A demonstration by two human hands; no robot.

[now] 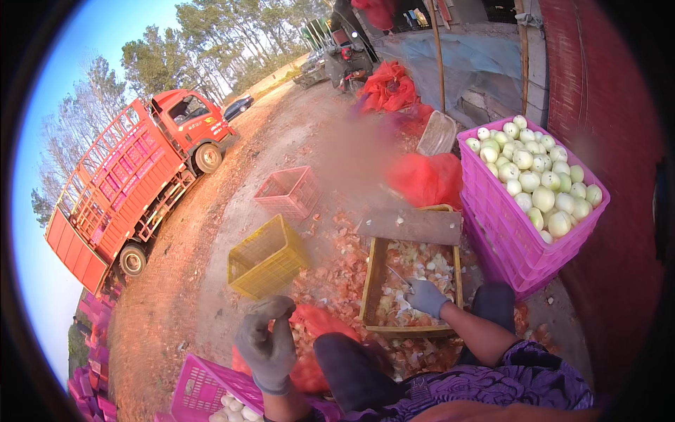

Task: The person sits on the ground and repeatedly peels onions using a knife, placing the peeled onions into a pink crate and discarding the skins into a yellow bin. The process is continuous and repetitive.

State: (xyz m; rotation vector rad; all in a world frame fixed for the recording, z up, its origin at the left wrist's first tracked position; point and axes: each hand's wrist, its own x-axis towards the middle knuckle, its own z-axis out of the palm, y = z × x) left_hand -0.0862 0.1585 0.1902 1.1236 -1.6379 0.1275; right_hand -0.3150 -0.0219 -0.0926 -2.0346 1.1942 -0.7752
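Note:
My right hand (425, 297), in a grey glove, is closed around a small knife (399, 276), its thin blade pointing up and left. It is over a yellow crate (367, 285) that holds onion skins and trimmings (415, 264). A board (411, 226) lies across the crate's far end. My left hand (267, 348), also gloved, is raised left of my knee, its fingers bent toward the thumb. Whatever may be between those fingertips cannot be made out. Behind it lies a red mesh bag (320, 323). Peeled onions (232, 409) sit in a purple crate (197, 385) below my left hand.
Stacked purple crates (524, 264) at right are heaped with peeled onions (538, 172). An empty yellow crate (267, 259) and a pink crate (288, 190) stand ahead on skin-littered ground. Red mesh bags (429, 179) lie farther off. A red truck (137, 169) is parked at left.

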